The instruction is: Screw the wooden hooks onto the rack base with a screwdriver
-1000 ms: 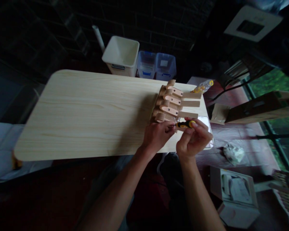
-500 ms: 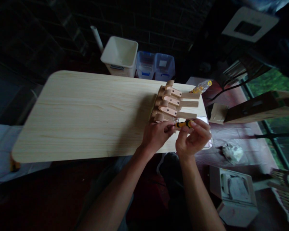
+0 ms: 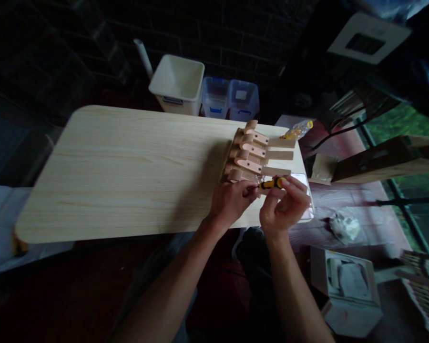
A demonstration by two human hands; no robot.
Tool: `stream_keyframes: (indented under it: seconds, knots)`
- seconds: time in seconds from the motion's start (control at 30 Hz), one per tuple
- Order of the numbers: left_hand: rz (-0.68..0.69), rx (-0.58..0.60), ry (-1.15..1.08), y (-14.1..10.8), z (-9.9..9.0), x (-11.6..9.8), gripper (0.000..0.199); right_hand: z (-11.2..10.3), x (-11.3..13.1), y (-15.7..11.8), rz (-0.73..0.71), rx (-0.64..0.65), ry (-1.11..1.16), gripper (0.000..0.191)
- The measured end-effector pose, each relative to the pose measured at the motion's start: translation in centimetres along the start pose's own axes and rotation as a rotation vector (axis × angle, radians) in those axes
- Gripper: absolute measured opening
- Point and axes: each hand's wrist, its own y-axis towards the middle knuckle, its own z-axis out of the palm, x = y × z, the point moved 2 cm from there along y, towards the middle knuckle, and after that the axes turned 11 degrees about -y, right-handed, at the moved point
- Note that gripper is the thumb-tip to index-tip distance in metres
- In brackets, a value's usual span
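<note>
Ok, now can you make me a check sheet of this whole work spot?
surface: pale wooden table
job's things: row of wooden pieces; yellow-and-black screwdriver
clutter: clear bag past the table's far corner; crumpled white bag; cardboard box
hands: right hand pinches the screwdriver; left hand touches the wooden pieces
cables: black cable, upper right
surroundings: white basket; two clear bins; brick wall

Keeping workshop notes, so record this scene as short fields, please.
Right hand: pinches a yellow-and-black screwdriver
Left hand: beside the screwdriver's tip, at the near end of the wooden jointed assembly
Surface: pale wood tabletop
Beyond table: white bin, two clear plastic storage boxes
</note>
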Motion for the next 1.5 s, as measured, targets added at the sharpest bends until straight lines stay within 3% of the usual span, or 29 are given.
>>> stream_keyframes:
  seconds: [0.2,0.5,1.07,1.5]
  knots:
    - [0.002,0.016,0.011,0.1,0.0,-0.1,0.015,-0.2,-0.3,0.1,0.019,-0.005,-0.096,0.031]
    - [-0.004,-0.003,-0.008,-0.5,0.1,0.1,0.021,0.2,-0.1,-0.7,0.022,-0.009,0.115,0.026]
    - [0.002,0.014,0.001,0.0,-0.2,-0.2,0.014,0.0,-0.3,0.1,0.004,-0.032,-0.072,0.036]
    - [-0.001,-0.008,-0.011,-0.5,0.2,0.3,0.022,0.1,0.4,-0.7,0.042,-0.019,0.114,0.025]
